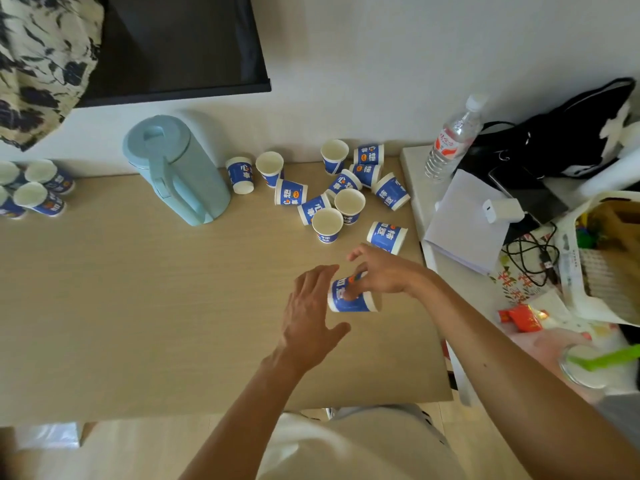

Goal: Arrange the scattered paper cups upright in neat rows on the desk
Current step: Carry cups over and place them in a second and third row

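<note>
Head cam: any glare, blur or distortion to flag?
Head view: soft even light, faint shadows, no glare on the desk. Head view: wide-angle warp, worst at the edges, where the left cups and the glass smear. Head view: centre sharp; print legible on the cup in the right hand.

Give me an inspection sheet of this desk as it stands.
Surface: light wood desk.
Job's things: scattered cups behind the hands, some upright, some tipped; grouped cups upright at far left; held cup near the front.
Clutter: blue kettle, water bottle, papers, black bag, red packets.
Hands: right hand pinches the held cup; left hand open beside it.
Cables: black cable beside white charger.
Surroundings: white wall, dark screen.
</note>
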### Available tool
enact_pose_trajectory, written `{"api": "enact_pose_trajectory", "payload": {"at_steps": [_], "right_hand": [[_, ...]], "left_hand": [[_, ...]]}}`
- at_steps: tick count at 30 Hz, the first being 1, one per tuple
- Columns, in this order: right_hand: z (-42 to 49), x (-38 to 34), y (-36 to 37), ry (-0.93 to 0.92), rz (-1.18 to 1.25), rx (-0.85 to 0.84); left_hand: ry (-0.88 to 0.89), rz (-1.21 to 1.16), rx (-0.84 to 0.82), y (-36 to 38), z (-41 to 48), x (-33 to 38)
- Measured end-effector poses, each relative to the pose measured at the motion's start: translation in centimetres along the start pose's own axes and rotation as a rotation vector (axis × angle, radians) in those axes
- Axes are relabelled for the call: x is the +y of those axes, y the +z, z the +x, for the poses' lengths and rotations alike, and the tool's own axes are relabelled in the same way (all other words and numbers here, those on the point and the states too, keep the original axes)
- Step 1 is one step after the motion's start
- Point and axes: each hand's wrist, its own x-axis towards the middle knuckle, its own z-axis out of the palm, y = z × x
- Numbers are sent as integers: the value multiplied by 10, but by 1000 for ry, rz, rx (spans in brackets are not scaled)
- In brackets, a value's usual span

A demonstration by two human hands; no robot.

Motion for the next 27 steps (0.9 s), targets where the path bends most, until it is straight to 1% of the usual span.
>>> {"api": "enact_pose_trajectory", "payload": {"at_steps": [4,6,8,9,10,11,12,14,15,16,17,19,22,25,27], "right_hand": [[-11,-27,3,-58,30,-91],[-14,-32,0,-82,44,-155],[-15,-32,-7,-91,58,-259],[-12,-30,-13,-91,52,-288],[-8,-26,-19,-79,30,-277],[0,-21,-24,-59,-12,-213],[9,-16,-29,-37,-76,-95],[31,-2,-36,-5,-243,241],[41,6,-39,-10,-366,395],[50,13,-41,-23,-507,499],[58,21,-42,-23,-636,556],[71,35,-44,26,-800,588],[84,50,-41,78,-958,562],[91,61,-30,63,-1093,529],[91,70,-20,43,-1125,488]], "left_hand": [[96,29,93,7,1,0],[112,39,125,7,2,-3],[82,3,162,6,0,-8],[50,-42,193,5,-1,-10],[6,-95,229,3,-3,-13],[-41,-144,261,2,-5,-14],[-87,-183,287,0,-7,-16],[-148,-237,311,-2,-10,-18],[-164,-262,317,-3,-12,-19],[-177,-284,323,-4,-13,-18],[-186,-298,328,-4,-14,-18],[-193,-319,337,-4,-16,-18],[-194,-339,367,-5,-20,-21],[-221,-359,395,-7,-23,-23],[-235,-355,411,-8,-26,-24]]}}
